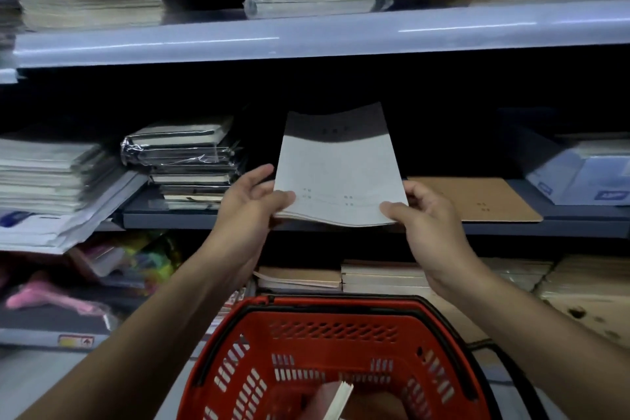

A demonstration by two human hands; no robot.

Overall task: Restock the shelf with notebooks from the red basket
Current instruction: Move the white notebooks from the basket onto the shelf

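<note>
I hold a thin pale notebook (337, 170) flat in front of the middle shelf (579, 227), its far end reaching into the dark shelf space. My left hand (254, 201) pinches its near left corner with the thumb on top. My right hand (426, 211) pinches the near right corner the same way. Below my arms stands the red basket (300, 327), with at least one more notebook (341, 399) leaning inside at its bottom. A brown notebook (477, 196) lies on the shelf just right of the held one.
A stack of wrapped dark notebooks (187, 160) sits on the shelf left of my hands, with white paper piles (47, 174) further left. Blue-white packs (586, 174) lie at the right. The upper shelf (306, 37) overhangs, loaded with stacks. More notebooks (381, 276) fill the lower shelf.
</note>
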